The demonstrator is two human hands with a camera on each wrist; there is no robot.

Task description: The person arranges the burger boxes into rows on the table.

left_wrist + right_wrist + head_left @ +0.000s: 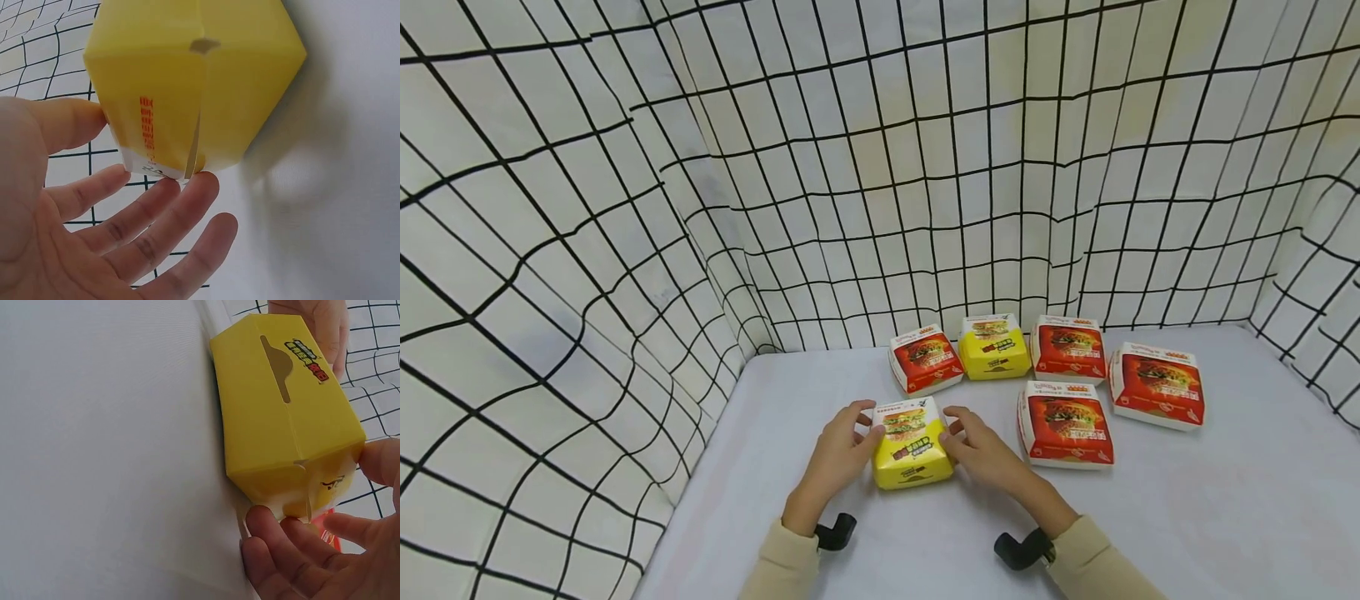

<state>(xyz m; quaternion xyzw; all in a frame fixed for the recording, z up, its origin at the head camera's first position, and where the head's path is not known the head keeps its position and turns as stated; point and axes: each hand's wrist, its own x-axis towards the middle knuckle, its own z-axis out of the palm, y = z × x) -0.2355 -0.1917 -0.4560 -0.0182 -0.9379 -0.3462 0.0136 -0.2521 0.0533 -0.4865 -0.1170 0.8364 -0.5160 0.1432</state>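
A yellow burger box (916, 454), closed and with a burger picture on its lid, sits on the white table between both hands. My left hand (844, 446) holds its left side, thumb at the lid edge and fingertips at the far corner. On the opposite side my right hand (988, 454) holds it the same way. In the left wrist view the little finger stands off the yellow box (162, 87). The right wrist view shows a slotted tab on the front of the yellow box (256, 412), with the right fingertips at its side.
Behind stands another yellow burger box (995, 354), between a red burger box (927, 360) and a second red box (1067, 348). More red boxes lie at right, one nearer (1066, 425) and one farther out (1157, 385). White walls with a black grid (880, 167) enclose the table (737, 500).
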